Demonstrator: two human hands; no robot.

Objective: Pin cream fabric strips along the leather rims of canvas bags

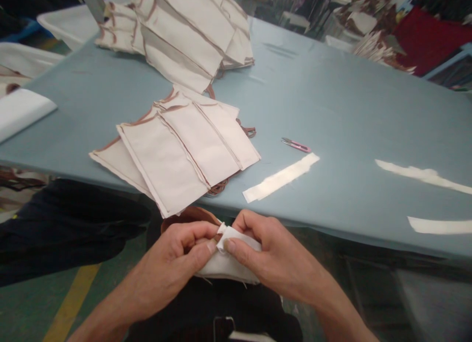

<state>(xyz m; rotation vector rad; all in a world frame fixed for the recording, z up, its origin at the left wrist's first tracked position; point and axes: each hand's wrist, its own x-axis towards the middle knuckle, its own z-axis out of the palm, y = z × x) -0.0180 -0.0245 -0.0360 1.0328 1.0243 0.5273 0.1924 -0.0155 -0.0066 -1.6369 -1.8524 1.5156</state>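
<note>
Close to my lap I hold a cream fabric piece (224,267) just off the table's front edge. My left hand (171,256) is closed, thumb and forefinger pinching the fabric's edge. In my right hand (271,248) is a small white strip (243,237), pressed under the thumb against that same edge. The two hands' fingertips nearly meet there. A brown strap (190,215) curves behind my left fingers. Loose threads hang from the fabric's lower side. What lies beneath my fingers is hidden.
On the blue-grey table (332,106) lie overlapping cream panels (199,140) with brown trim, and a larger pile (184,32) behind them. Pink thread snips (296,145) lie beyond a cream strip (280,177). Two more strips, an upper one (424,174) and a lower one (442,226), are at right.
</note>
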